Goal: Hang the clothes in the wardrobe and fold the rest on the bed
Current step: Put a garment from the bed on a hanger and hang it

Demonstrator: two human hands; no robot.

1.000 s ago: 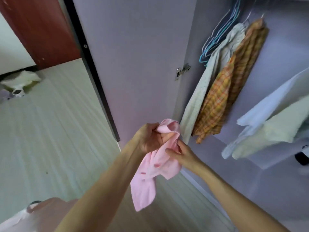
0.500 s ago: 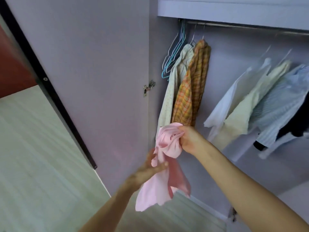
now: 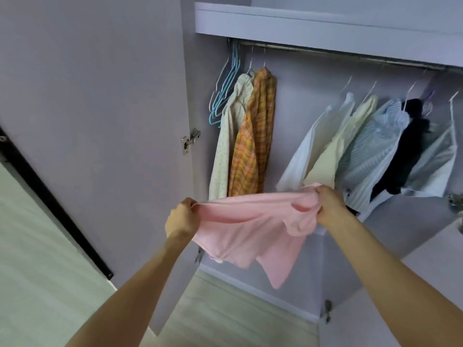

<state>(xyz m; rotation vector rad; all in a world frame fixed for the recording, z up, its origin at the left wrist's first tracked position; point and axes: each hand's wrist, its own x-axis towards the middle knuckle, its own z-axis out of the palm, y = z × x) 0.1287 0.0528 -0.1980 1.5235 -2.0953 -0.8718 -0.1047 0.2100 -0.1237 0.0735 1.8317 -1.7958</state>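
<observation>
Step in hand, as judged: opening out a pink garment (image 3: 250, 229) before the open wardrobe (image 3: 313, 23), ready for a hanger — not yet on one.

Left hand (image 3: 181, 219), at about 9 o'clock of the garment: fingers curled, pinching its left top edge. The cloth runs taut from there across to the right hand (image 3: 330, 206) at about 3 o'clock, which grips a bunched part of the fabric with curled fingers. The rest sags below, one flap hanging toward 6 o'clock. The garment is held in the air in front of the wardrobe, touching nothing else that I can see.

Next move, judged: one hand must let go to fetch an empty hanger; the other then carries the whole garment alone, so the neck opening should be found first. Which end is the neck — cannot tell.

Wardrobe contents, left to right along the rail (image 3: 338, 55): a cluster of empty hangers (image 3: 225, 93) at the far left; a pale dotted shirt (image 3: 226, 146); touching it, an orange plaid shirt (image 3: 253, 141); a gap; then a white shirt (image 3: 308, 151), a cream one (image 3: 335, 151), a striped blue one (image 3: 373, 151), a dark garment (image 3: 403, 151) and a pale one at the right edge, all pressed together and tilted.
</observation>
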